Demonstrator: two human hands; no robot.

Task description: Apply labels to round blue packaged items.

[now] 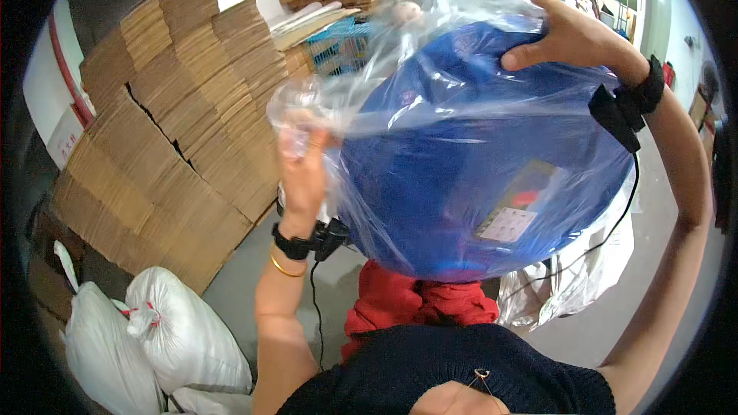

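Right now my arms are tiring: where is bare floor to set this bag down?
Bare grey floor shows between the cardboard stacks and the red bundle. White sacks crowd the lower left; crumpled plastic the right.

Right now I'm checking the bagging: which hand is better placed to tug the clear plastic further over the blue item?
Left hand: it grips the clear plastic, while the right hand steadies the blue item.

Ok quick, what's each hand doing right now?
Left hand: closed, gripping the clear plastic bag.
Right hand: open, pressed flat on the blue bundle inside it.
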